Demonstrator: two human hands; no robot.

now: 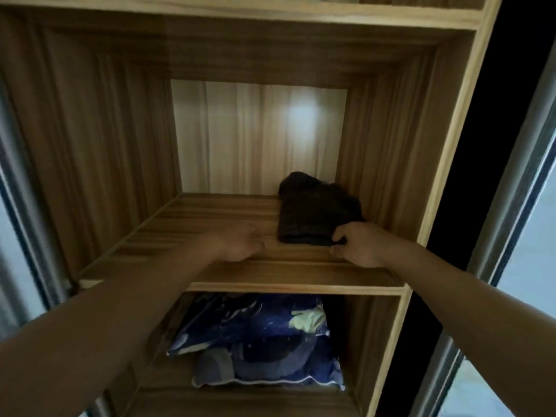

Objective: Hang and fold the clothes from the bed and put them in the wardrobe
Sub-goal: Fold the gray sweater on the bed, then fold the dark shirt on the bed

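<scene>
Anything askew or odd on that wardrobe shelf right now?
Nothing damaged or spilled. The folded dark garment lies slightly skewed at the right of the shelf, back edge bunched; the right hand pinches its front corner.

Cushion: a dark blue, shiny, patterned soft cushion (pixel 264 335) is seen low in the middle, lying flat.
Markings: a pale yellow-green patch is shown at its upper right, and a white edge along its near side.
Right side: a grey metal upright rail (pixel 511 191) is seen, with a pale bluish surface beyond it.
Left side: a second grey rail (pixel 21 206) is seen, blurred.
</scene>
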